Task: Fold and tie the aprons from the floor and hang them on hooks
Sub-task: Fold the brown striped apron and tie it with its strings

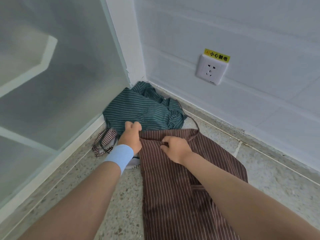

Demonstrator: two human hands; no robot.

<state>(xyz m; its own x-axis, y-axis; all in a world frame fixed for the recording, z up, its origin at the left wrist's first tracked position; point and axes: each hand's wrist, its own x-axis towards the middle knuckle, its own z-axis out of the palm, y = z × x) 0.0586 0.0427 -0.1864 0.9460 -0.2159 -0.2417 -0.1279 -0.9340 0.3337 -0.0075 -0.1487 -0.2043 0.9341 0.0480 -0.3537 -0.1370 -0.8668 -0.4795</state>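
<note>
on floor (270, 172); brown apron (173, 196) top toward corner (138, 73); left hand (131, 135), right hand (174, 149) pinching

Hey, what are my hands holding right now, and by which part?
Both hold the brown striped apron by its far edge: the left hand grips its left corner, and the right hand pinches the edge just beside it.

- Our left hand (132, 135), in from seven o'clock, fingers curled, grips the brown apron (173, 196).
- Our right hand (174, 149), from five o'clock, pinches it just beside.
</note>
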